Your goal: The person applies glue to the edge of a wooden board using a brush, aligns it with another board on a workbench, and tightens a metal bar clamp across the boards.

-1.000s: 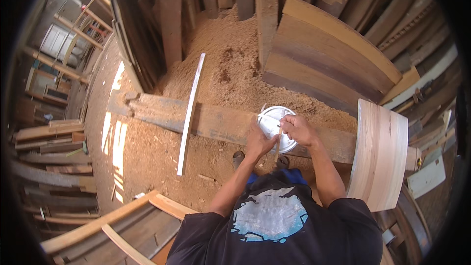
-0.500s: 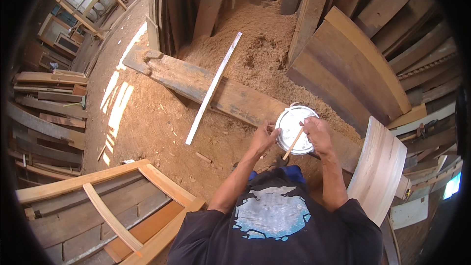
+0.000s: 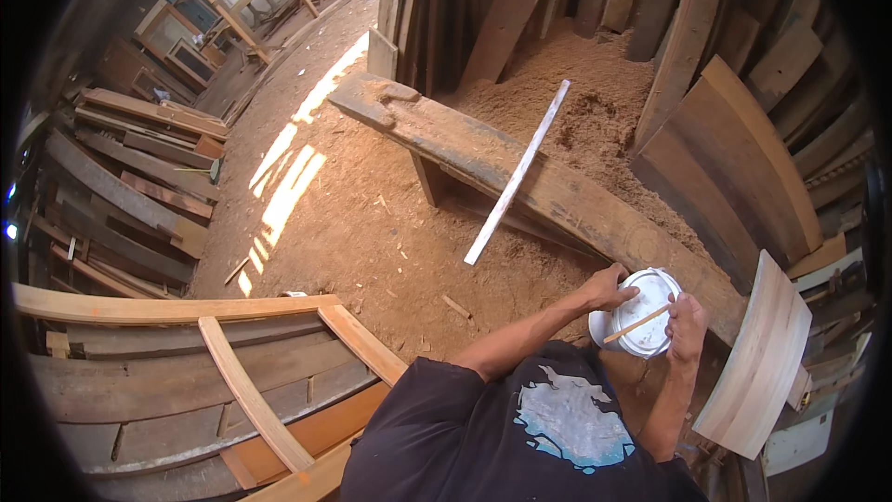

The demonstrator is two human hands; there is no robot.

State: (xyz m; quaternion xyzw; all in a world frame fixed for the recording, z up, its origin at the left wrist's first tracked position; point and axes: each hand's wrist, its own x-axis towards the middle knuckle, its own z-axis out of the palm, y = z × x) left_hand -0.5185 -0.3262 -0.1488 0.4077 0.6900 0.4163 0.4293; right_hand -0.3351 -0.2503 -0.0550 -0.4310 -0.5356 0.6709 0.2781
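A white plastic bucket (image 3: 648, 290) stands tilted at the near right end of the plank bench, its round white top toward me and part of its side showing. My left hand (image 3: 609, 288) grips its rim at the upper left, thumb over the edge. My right hand (image 3: 688, 323) is closed at the opposite side of the rim, holding a thin wooden stick (image 3: 636, 324) that slants across the white top. Whether the right fingers also hold the rim is hard to see. A long white-painted strip of wood (image 3: 517, 173) lies crosswise over the bench, away from both hands.
The plank bench (image 3: 585, 200) runs diagonally, with sawdust (image 3: 595, 121) heaped behind it. Boards (image 3: 734, 167) lean at the right beside a pale curved-looking panel (image 3: 762, 363). A wooden frame (image 3: 251, 390) lies at lower left, and stacked planks (image 3: 139, 186) line the left side.
The view has swung left, so the scene sits further right. The bucket has tilted, showing more of its side. Both hands stay on it, and the stick lies flatter across the top.
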